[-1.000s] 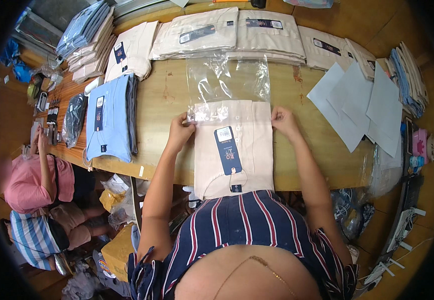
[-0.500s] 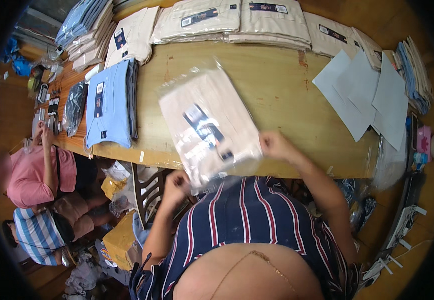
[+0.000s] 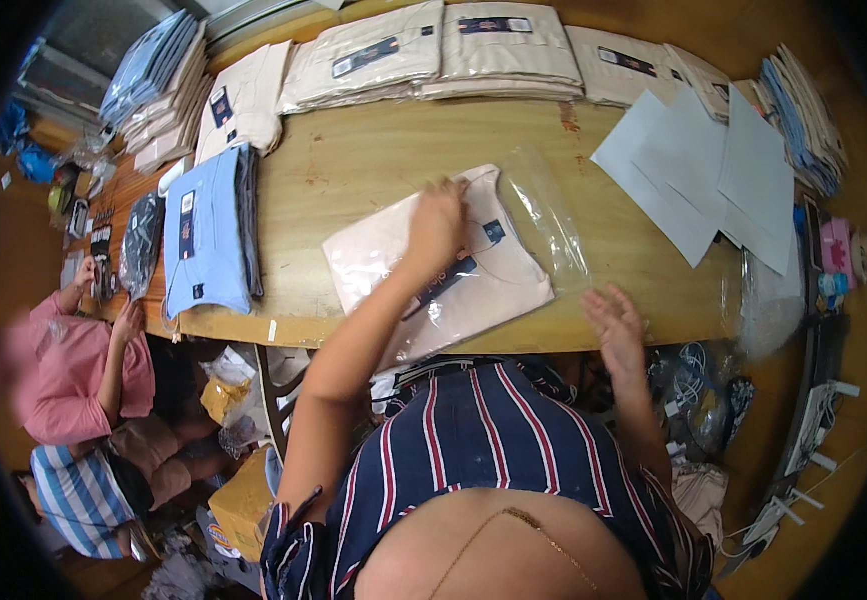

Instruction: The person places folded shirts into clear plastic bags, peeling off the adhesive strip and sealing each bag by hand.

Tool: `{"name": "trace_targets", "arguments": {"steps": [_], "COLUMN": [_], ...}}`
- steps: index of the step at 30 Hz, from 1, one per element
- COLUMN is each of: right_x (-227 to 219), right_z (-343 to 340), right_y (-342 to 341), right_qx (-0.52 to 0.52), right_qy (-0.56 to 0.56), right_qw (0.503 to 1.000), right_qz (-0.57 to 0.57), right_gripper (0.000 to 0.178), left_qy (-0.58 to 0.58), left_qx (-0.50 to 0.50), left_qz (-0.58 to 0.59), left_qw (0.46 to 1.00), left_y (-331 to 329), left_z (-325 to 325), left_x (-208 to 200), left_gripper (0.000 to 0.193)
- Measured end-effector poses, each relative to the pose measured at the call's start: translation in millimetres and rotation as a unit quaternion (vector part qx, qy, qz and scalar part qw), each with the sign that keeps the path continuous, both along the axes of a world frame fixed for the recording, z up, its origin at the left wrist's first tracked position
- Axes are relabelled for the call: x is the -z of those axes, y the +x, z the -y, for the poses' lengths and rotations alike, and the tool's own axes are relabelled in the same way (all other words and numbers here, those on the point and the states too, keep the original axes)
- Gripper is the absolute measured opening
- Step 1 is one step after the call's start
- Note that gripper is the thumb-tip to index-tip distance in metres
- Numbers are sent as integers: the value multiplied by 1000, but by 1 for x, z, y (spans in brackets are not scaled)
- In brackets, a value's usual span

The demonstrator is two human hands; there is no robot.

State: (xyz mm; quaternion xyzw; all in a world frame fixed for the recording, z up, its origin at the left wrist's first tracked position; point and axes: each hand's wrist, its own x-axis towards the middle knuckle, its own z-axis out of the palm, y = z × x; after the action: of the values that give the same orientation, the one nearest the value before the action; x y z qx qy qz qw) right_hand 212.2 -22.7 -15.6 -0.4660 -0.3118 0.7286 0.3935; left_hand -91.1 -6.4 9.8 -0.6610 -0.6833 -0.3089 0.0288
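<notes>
A folded beige garment (image 3: 369, 245) lies at a slant on the table in front of me, inside a clear plastic bag. Past the garment's right end, the bag's loose clear flap (image 3: 552, 215) spreads over the table. My left hand (image 3: 439, 228) rests on top of the bagged garment, its fingers reaching toward the far edge and slightly blurred. It partly covers the dark blue tag (image 3: 451, 280). By the table's front edge, just right of the bag, my right hand (image 3: 616, 325) is held with fingers apart and nothing in them.
Bagged beige garments (image 3: 509, 55) line the table's far side. Folded blue garments (image 3: 189, 235) lie at the left, near a dark bagged item (image 3: 142, 240). White sheets (image 3: 669, 180) spread at the right. Another person in a pink top (image 3: 94, 365) sits at the left.
The bagged garment, earlier held up by both hands, has turned and now lies on the table. My left hand has moved onto it; my right hand has let go and moved right.
</notes>
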Motion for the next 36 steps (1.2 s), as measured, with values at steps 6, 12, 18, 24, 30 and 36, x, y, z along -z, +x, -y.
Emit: {"name": "trace_targets", "arguments": {"steps": [6, 12, 18, 24, 30, 36], "right_x": [-2, -59, -204, -117, -23, -10], "right_z": [20, -57, -86, -64, -13, -15], "right_y": [-77, -81, -70, -26, -5, -1], "right_qx": [-2, -64, -66, -150, -225, -146], "right_qy": [-71, 73, 478, 643, 610, 398], "right_qw": [987, 982, 868, 688, 675, 878], "right_qz": [-147, -165, 122, 302, 351, 222], "right_gripper": [39, 37, 16, 19, 15, 3], "left_qy": [-413, -324, -76, -71, -30, -148], "left_qx": [-10, 200, 272, 318, 305, 266], "left_qz": [309, 649, 424, 226, -30, 195], "left_qw": [857, 658, 861, 918, 951, 932], "left_y": [-35, -63, -60, -32, 3, -10], "left_z": [-82, -82, -30, 31, 91, 86], "left_x": [-8, -90, -199, -81, 9, 12], "left_gripper": [56, 33, 15, 15, 12, 12]}}
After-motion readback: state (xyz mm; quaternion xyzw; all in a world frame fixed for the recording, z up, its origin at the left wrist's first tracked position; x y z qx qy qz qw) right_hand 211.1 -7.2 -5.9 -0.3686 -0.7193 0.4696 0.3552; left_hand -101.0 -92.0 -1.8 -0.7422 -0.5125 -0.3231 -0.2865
